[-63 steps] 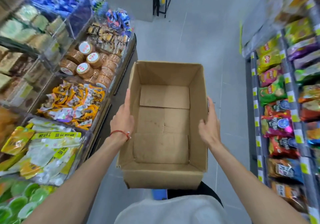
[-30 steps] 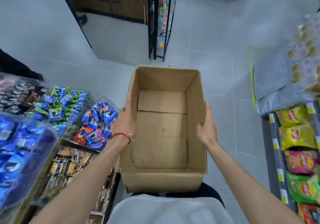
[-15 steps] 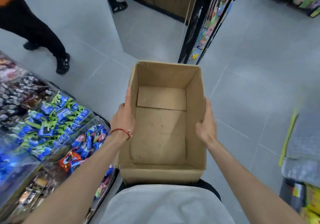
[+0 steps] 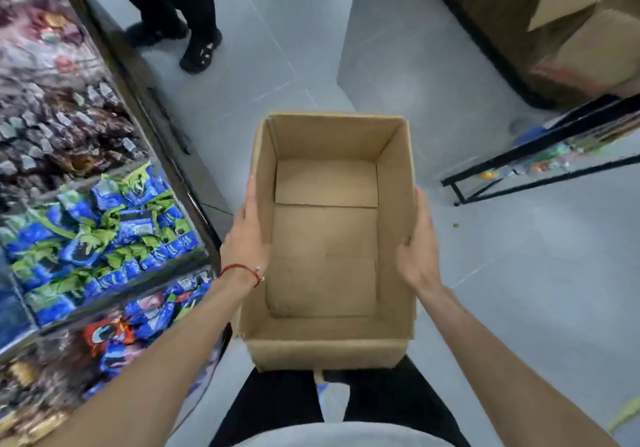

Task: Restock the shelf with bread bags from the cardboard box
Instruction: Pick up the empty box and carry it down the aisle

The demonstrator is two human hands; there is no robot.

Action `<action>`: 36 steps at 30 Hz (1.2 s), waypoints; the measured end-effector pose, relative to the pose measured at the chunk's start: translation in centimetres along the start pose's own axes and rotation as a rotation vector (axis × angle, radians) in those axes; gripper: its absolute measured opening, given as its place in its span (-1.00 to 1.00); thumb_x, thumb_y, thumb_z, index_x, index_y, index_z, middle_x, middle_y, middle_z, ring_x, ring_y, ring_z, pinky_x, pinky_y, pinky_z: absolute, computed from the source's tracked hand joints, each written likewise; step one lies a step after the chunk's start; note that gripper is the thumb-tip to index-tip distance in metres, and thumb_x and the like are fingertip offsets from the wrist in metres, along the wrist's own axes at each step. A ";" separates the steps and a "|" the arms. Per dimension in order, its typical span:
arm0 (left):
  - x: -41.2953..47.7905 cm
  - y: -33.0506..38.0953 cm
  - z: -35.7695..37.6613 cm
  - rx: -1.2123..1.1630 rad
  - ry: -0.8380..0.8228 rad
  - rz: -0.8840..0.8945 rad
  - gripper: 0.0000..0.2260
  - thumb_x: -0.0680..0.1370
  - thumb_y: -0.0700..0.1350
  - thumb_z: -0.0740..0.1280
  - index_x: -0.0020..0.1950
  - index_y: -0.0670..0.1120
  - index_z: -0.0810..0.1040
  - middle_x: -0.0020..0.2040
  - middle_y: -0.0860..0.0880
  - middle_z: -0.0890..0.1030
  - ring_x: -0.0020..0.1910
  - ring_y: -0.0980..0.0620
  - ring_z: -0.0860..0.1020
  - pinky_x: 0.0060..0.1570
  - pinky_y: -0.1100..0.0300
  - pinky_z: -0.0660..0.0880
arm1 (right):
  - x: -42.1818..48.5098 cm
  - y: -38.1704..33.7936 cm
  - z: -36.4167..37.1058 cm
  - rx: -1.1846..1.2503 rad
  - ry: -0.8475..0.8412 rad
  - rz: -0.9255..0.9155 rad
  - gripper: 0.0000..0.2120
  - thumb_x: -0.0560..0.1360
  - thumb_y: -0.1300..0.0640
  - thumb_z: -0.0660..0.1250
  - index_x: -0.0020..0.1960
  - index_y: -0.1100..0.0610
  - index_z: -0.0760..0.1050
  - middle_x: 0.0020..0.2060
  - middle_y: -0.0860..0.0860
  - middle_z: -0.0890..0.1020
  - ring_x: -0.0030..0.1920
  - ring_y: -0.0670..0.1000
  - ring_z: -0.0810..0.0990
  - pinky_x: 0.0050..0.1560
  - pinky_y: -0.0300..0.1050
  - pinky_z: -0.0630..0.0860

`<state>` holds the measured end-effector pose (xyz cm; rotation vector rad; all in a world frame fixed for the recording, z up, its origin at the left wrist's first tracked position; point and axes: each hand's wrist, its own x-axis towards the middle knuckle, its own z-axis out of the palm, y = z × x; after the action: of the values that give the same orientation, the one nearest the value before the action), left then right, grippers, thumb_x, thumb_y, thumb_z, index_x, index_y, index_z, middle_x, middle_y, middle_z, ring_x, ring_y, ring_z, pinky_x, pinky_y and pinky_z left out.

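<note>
we've got the cardboard box [image 4: 325, 238] up at waist height, left hand [image 4: 246, 238] and right hand [image 4: 417, 249] each with a flat grip pressed on a side wall. it's empty (no bread bags anywhere), so restocking looks done; next is probably stashing it.

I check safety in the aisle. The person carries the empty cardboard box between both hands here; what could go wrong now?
1. Another person's feet stand on the floor ahead, close to the display case; walking on could mean a bump.
2. The cardboard box hides the floor just below it, so a trip is possible.
3. The left hand and right hand only press the side walls; that grip might slip.
</note>
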<state>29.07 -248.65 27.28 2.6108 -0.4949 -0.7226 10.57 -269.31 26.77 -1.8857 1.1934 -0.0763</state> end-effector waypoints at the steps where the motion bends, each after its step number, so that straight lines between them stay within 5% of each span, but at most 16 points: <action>1: 1.2 -0.5 0.6 -0.017 0.012 -0.032 0.06 0.41 -0.46 0.23 0.53 0.31 -0.35 0.28 -0.22 0.46 -0.07 -0.33 0.58 -0.09 -0.22 0.54 | 1.9 -0.1 1.0 -0.015 -0.019 -0.023 0.06 0.33 0.61 0.04 0.66 -0.14 -0.03 0.34 -0.23 0.28 0.20 -0.59 0.26 0.19 -0.67 0.12; 4: 4.7 -2.4 3.3 -0.044 0.023 -0.138 0.06 0.42 -0.43 0.24 0.51 0.33 -0.38 0.36 -0.19 0.41 -0.03 -0.34 0.58 -0.05 -0.26 0.52 | 7.1 0.4 4.4 -0.068 -0.066 -0.050 -0.05 0.41 0.60 0.05 0.67 -0.02 -0.02 0.38 -0.20 0.28 0.24 -0.66 0.18 0.23 -0.69 0.07; 7: 7.7 -4.8 7.3 -0.074 0.032 -0.257 0.01 0.43 -0.37 0.21 0.52 0.31 -0.38 0.44 -0.14 0.35 0.10 -0.33 0.56 0.03 -0.21 0.50 | 12.2 2.5 8.3 -0.131 -0.138 -0.053 -0.12 0.49 0.57 0.08 0.66 -0.03 -0.02 0.57 -0.10 0.24 0.55 -0.18 0.24 0.55 -0.19 0.22; 9: 9.8 -6.4 10.4 -0.079 0.023 -0.334 -0.03 0.46 -0.33 0.21 0.53 0.28 -0.38 0.47 -0.13 0.33 0.15 -0.31 0.55 0.06 -0.16 0.46 | 15.4 4.9 11.1 -0.186 -0.196 -0.091 -0.14 0.49 0.55 0.07 0.65 -0.03 -0.02 0.58 -0.06 0.25 0.55 -0.02 0.28 0.55 -0.03 0.27; 13: 13.8 -10.0 17.4 -0.073 0.069 -0.450 -0.06 0.52 -0.33 0.21 0.52 0.31 -0.37 0.41 -0.14 0.39 0.08 -0.28 0.56 0.07 -0.21 0.49 | 20.9 9.3 16.7 -0.231 -0.295 -0.123 -0.11 0.44 0.56 0.06 0.64 -0.05 0.02 0.50 -0.07 0.34 0.39 -0.08 0.41 0.44 -0.11 0.34; 17: 16.8 -13.6 24.0 -0.048 0.106 -0.549 -0.02 0.50 -0.43 0.24 0.55 0.28 -0.29 0.36 -0.13 0.40 0.03 -0.26 0.58 0.04 -0.21 0.51 | 24.9 13.0 22.1 -0.298 -0.398 -0.103 -0.15 0.48 0.54 0.07 0.67 0.04 -0.03 0.57 -0.04 0.25 0.21 -0.27 0.35 0.23 -0.51 0.18; 21: 19.5 -17.6 29.3 -0.055 0.084 -0.607 -0.02 0.48 -0.40 0.30 0.58 0.21 -0.26 0.43 -0.14 0.37 0.15 -0.26 0.56 0.13 -0.21 0.49 | 27.5 16.5 27.5 -0.322 -0.463 -0.117 -0.17 0.49 0.52 0.08 0.66 0.06 -0.03 0.55 0.00 0.27 0.02 -0.18 0.35 0.24 -0.30 0.25; 25: 22.1 -22.0 33.1 -0.078 0.114 -0.607 -0.07 0.51 -0.36 0.28 0.58 0.21 -0.26 0.47 -0.10 0.34 0.19 -0.26 0.54 0.14 -0.20 0.46 | 29.5 19.8 33.2 -0.319 -0.449 -0.151 -0.18 0.51 0.50 0.07 0.66 -0.01 -0.02 0.55 -0.05 0.27 0.19 -0.24 0.35 0.30 -0.27 0.24; 28: 24.1 -25.0 35.0 -0.109 0.197 -0.612 -0.13 0.54 -0.36 0.23 0.59 0.20 -0.23 0.48 -0.07 0.34 0.19 -0.24 0.54 0.16 -0.16 0.47 | 30.4 21.0 37.3 -0.295 -0.423 -0.181 -0.19 0.51 0.49 0.05 0.65 -0.02 -0.01 0.52 -0.04 0.29 0.10 -0.32 0.31 0.22 -0.35 0.22; 32: 26.2 -26.5 37.0 -0.202 0.349 -0.661 -0.15 0.54 -0.42 0.13 0.58 0.26 -0.15 0.50 0.02 0.30 0.23 -0.14 0.52 0.19 -0.03 0.46 | 32.1 21.7 40.7 -0.332 -0.355 -0.249 -0.23 0.53 0.49 0.08 0.66 0.11 -0.03 0.56 0.09 0.24 0.20 -0.08 0.35 0.14 -0.41 0.20; 36: 27.3 -26.7 37.9 -0.211 0.436 -0.684 -0.13 0.52 -0.46 0.14 0.58 0.26 -0.13 0.50 0.05 0.29 0.27 -0.11 0.51 0.17 -0.05 0.49 | 33.1 21.3 42.0 -0.381 -0.340 -0.301 -0.27 0.58 0.44 0.09 0.66 0.12 -0.07 0.57 0.09 0.21 0.24 -0.05 0.31 0.21 -0.32 0.24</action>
<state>36.46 -247.40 -26.04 2.6043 0.5930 -0.3323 33.03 -270.92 -26.23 -2.2877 0.7214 0.3169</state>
